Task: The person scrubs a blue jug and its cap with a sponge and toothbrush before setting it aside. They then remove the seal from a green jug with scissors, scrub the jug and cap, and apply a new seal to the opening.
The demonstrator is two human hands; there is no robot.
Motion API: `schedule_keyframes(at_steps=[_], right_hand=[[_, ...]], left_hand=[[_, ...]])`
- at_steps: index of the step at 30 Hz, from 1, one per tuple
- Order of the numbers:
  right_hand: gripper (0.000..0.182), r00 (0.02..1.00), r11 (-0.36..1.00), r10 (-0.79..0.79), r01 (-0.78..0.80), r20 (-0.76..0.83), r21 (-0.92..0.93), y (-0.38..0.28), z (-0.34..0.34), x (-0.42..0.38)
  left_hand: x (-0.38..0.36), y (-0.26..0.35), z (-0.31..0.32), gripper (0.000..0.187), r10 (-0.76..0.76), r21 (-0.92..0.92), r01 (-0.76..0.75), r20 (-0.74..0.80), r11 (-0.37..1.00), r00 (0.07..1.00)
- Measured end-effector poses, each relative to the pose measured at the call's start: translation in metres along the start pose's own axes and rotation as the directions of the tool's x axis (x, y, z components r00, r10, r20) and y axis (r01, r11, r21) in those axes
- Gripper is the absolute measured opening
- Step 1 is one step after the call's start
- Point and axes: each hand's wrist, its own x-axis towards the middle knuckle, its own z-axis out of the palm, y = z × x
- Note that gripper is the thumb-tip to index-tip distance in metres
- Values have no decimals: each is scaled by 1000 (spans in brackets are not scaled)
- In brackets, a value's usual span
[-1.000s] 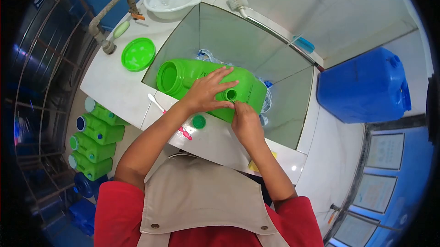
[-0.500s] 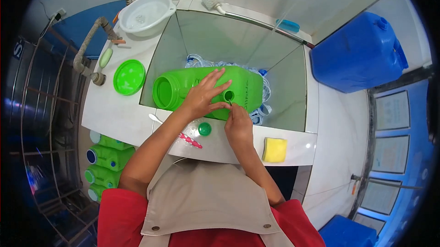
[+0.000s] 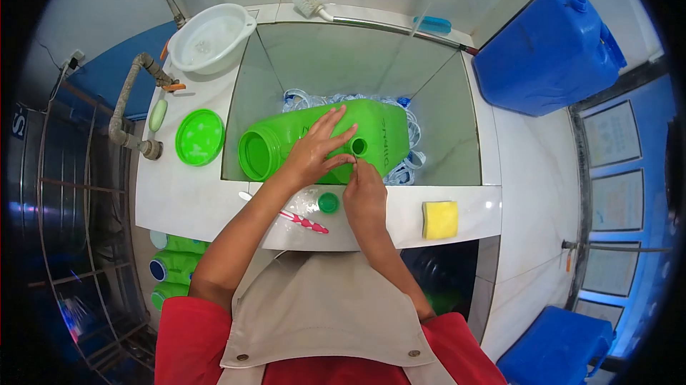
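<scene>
Left grip [image 3: 312, 156] — spread on green jug [image 3: 368, 116] | right grip [image 3: 366, 192] — pinching thin dark item [image 3: 356, 160] by spout [image 3: 359, 145]

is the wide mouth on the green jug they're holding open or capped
Open: nothing covers the wide mouth of the green jug, and its inside shows.

Right grip [image 3: 364, 196] has decent room on its right, bare worktop [image 3: 405, 215] up to the yellow sponge [image 3: 440, 220]. Left of it's cramped: green cap [image 3: 328, 203], pink brush [image 3: 307, 223], then the left forearm [image 3: 250, 231] cutting across. Dead ahead, the green jug [image 3: 368, 124] blocks things.
</scene>
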Motion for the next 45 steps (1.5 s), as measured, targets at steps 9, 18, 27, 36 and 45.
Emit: schedule_keyframes(at_steps=[9,18,27,36,45], right_hand=[[11,988,986,118,-104,-104,127,-8,-6,2],[13,981,985,169,-164,-97,52,-14,-1,2],[14,972,979,203,-199,-116,45,-18,1,1],[13,972,980,199,-198,-123,21,-25,0,0],[11,952,958,288,-288,-103,12,-38,10,4]], left_hand=[[-1,-1,-3,56,-12,-44,12,13,999,1000],[3,6,-8,53,-99,-85,103,56,991,994],[3,9,-9,56,-133,-115,142,78,983,988],[3,7,-9,56,-94,-134,101,63,986,994],[2,-7,-14,55,-59,-161,80,133,984,989]])
